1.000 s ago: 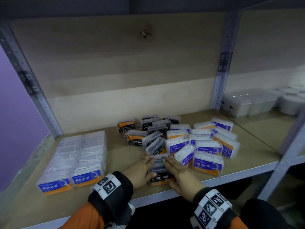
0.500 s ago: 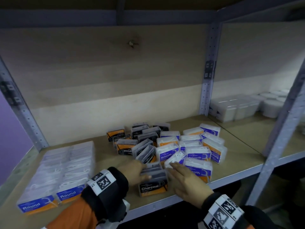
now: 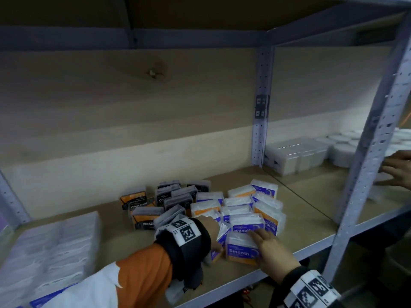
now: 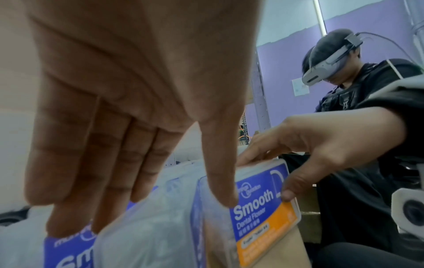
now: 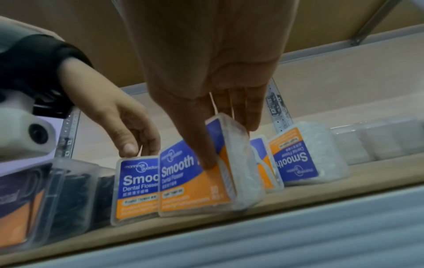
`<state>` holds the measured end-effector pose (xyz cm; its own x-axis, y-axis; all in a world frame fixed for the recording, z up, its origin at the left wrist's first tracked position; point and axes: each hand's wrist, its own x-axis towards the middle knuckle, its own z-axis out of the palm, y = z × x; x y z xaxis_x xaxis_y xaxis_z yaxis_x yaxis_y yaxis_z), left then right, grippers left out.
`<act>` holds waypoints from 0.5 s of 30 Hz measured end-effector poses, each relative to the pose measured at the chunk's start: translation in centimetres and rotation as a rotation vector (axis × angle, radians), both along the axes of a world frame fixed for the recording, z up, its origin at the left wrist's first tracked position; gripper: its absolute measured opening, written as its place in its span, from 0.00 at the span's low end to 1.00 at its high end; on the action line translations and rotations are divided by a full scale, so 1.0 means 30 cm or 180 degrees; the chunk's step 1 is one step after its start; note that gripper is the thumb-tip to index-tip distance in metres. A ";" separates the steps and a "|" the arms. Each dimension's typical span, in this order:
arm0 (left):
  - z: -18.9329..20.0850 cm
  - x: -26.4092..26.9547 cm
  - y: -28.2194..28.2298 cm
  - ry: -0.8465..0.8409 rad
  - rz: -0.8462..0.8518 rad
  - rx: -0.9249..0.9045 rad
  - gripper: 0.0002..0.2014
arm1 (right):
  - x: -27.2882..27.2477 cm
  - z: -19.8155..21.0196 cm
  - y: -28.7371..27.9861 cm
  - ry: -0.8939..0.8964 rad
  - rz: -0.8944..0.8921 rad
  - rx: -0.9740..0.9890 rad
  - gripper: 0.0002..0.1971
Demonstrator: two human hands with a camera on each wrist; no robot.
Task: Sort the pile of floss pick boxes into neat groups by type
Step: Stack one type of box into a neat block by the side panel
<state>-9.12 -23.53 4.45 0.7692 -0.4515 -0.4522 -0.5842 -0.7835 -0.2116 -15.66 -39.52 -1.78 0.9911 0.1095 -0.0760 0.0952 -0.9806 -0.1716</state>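
A mixed pile of floss pick boxes lies on the shelf point(image 3: 309, 218). Dark Charcoal boxes point(image 3: 144, 205) sit at the pile's back left and blue-and-orange Smooth boxes point(image 3: 244, 210) at its right. My right hand point(image 3: 258, 237) grips the frontmost Smooth box point(image 3: 241, 252), thumb point(image 5: 206, 156) on the label and fingers behind the top. My left hand point(image 3: 211, 225), largely hidden by its wristband, holds the neighbouring Smooth box point(image 5: 135, 183) at its top edge, thumb point(image 5: 128, 148) in front and fingers behind.
Neat rows of Round boxes point(image 3: 55, 247) fill the shelf's left end. A metal upright point(image 3: 369, 170) stands at the front right. Beyond it white containers point(image 3: 295, 156) fill the neighbouring bay, where another person's hand point(image 3: 398, 170) reaches in.
Both hands have left the Charcoal box at the front edge and moved right onto two Smooth boxes. The head view has swung right and moved closer.
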 end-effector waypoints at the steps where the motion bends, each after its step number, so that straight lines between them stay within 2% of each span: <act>1: 0.000 0.005 -0.014 -0.0007 -0.0030 0.0055 0.23 | 0.003 -0.001 -0.001 -0.0018 -0.0031 0.0047 0.29; 6: -0.005 0.026 -0.059 -0.0141 -0.0217 0.0359 0.24 | 0.016 -0.003 -0.009 -0.0044 -0.0255 0.0208 0.29; 11: -0.031 0.060 -0.067 -0.0274 -0.0172 0.0208 0.27 | 0.030 0.000 -0.015 -0.0014 -0.0388 0.0308 0.28; 15: -0.068 0.103 -0.068 -0.0239 -0.0126 0.0163 0.14 | 0.041 0.006 -0.022 0.0009 -0.0458 0.0354 0.28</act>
